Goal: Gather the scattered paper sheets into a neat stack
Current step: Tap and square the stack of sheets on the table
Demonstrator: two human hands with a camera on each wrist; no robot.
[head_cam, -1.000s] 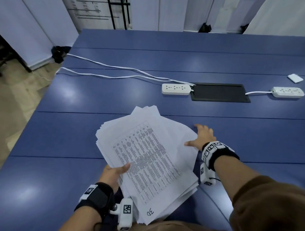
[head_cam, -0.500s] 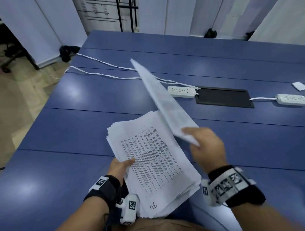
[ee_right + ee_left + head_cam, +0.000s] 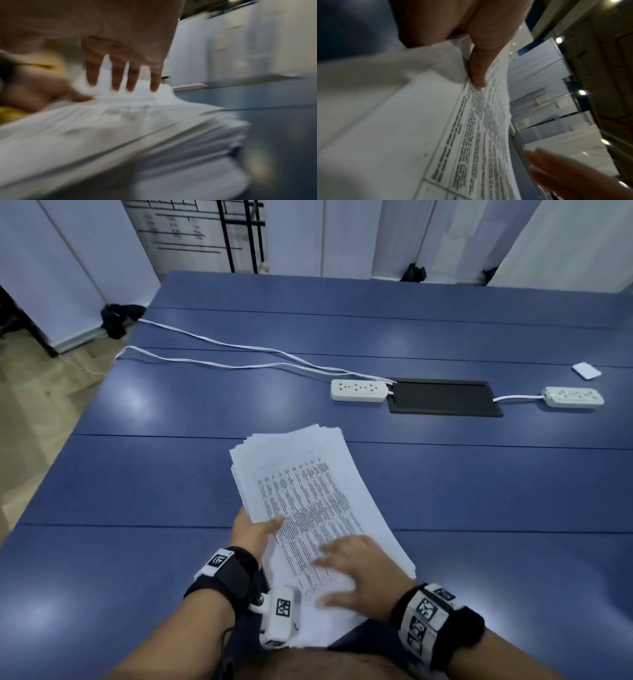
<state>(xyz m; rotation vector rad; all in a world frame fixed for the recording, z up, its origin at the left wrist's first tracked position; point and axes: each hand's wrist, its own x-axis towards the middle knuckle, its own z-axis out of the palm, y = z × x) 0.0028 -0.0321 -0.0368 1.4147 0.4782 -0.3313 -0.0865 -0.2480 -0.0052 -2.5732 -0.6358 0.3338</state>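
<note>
— So where is the stack of paper sheets (image 3: 318, 508) sitting?
— Near the front edge of the blue table (image 3: 137, 474), angled so its far end points toward eleven o'clock, its edges fanned and uneven.

— And the left hand (image 3: 251, 534)?
— It grips the stack's edge at nine o'clock — thumb (image 3: 477, 71) laid across the printed top sheet, the other fingers hidden beneath.

— What about the right hand (image 3: 356, 577)?
— Flat on the top sheet at the near end, fingers (image 3: 116, 79) straight and spread, holding nothing; the wrist view is blurred.

— Anything farther out?
— At one o'clock, a white power strip (image 3: 359, 390) beside a dark panel (image 3: 445, 398) — a second power strip (image 3: 573, 397) and a small white card (image 3: 586, 370) lie around two o'clock.
</note>
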